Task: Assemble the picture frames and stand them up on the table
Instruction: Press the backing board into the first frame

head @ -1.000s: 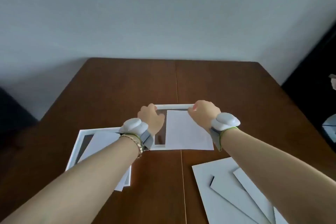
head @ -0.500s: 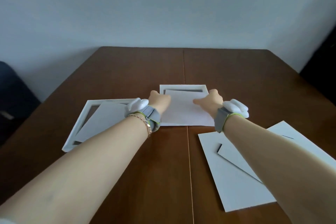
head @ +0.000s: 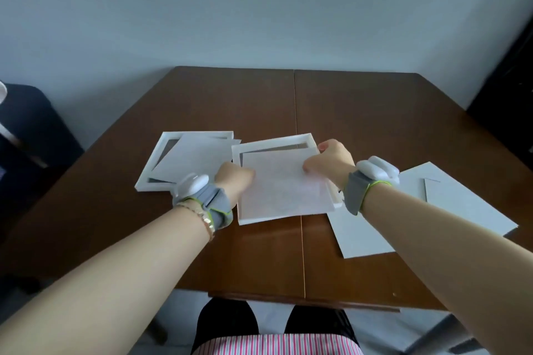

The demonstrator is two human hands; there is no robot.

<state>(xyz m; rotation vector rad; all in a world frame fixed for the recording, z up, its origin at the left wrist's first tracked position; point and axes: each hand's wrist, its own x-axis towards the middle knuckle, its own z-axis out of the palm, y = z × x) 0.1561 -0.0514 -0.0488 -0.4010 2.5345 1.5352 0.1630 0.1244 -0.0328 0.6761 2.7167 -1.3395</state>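
Brown wooden counter against a plain wall. Both hands clamp one white frame, paper sheet on top: left hand grip pinching its left edge, right hand pinching the right. Second frame just left.

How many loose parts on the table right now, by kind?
White frames: 2, left frame and centre frame, which the left hand and right hand are handling
Paper sheets: 2, one on each frame
White backing boards: 2, overlapping at right
Total: 6
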